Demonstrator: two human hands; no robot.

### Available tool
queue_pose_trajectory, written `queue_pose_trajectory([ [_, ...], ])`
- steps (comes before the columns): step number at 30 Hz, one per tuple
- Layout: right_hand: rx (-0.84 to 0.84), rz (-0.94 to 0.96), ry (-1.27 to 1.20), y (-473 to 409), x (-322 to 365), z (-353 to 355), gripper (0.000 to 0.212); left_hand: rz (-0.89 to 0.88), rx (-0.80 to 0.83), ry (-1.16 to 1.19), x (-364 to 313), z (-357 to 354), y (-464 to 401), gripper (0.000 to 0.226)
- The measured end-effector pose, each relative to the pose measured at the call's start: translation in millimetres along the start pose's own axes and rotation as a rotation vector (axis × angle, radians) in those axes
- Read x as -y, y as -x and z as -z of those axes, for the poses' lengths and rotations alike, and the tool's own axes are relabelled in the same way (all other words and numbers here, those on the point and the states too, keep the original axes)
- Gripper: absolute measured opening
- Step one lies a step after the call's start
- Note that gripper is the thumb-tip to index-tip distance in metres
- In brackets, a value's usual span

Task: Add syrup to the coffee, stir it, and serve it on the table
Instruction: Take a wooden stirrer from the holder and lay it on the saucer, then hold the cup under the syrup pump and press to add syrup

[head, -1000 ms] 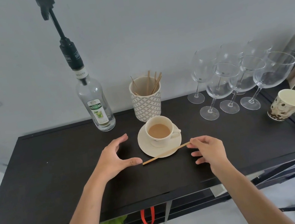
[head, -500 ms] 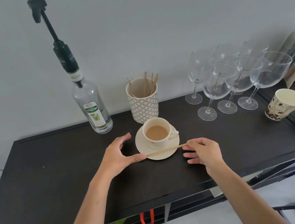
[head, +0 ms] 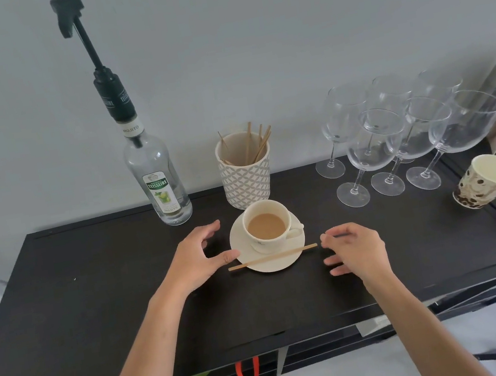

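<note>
Syrup bottle [head: 159,183] label reads TEISSEIRE, neck says MOJITO. Left hand [head: 197,258] spread by saucer [head: 242,238], right hand [head: 357,250] loose w/ nothing in it, beside stir stick [head: 273,257].

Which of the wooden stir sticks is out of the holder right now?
The stir stick lying flat across the saucer's front rim, between both hands; the other sticks stand in the patterned holder.

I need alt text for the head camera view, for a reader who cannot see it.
A cup of milky coffee stands on a saucer on a black table, a wooden stir stick lying across the saucer's front. An open left hand touches the saucer's edge; the open right hand hovers by the stick's end.
</note>
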State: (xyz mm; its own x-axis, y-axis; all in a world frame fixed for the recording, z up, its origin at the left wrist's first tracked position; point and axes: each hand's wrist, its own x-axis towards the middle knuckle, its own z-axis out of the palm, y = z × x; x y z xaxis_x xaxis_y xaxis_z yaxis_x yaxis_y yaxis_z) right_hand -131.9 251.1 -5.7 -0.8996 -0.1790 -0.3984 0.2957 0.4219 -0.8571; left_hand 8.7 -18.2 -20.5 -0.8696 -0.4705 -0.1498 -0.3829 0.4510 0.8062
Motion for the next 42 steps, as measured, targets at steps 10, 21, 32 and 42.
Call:
queue_pose_trajectory([
  [10, 0.276, 0.548, 0.775, -62.5, 29.6, -0.9, 0.067, -0.073, 0.110, -0.423, -6.3, 6.5, -26.1, 0.085],
  [21, 0.518, 0.515, 0.933, -91.4, 39.1, -10.6, 0.097, -0.075, 0.178, -0.589, -10.9, -2.8, -36.4, 0.100],
  [32, 0.580, 0.546, 0.937, -85.6, 39.6, -16.9, 0.082, -0.043, 0.212, -0.585, -1.7, 0.9, -36.6, 0.098],
  [42, 0.645, 0.566, 0.937, -70.2, 41.4, -61.5, 0.081, 0.082, 0.169, -0.546, 14.3, 33.5, -8.6, 0.098],
])
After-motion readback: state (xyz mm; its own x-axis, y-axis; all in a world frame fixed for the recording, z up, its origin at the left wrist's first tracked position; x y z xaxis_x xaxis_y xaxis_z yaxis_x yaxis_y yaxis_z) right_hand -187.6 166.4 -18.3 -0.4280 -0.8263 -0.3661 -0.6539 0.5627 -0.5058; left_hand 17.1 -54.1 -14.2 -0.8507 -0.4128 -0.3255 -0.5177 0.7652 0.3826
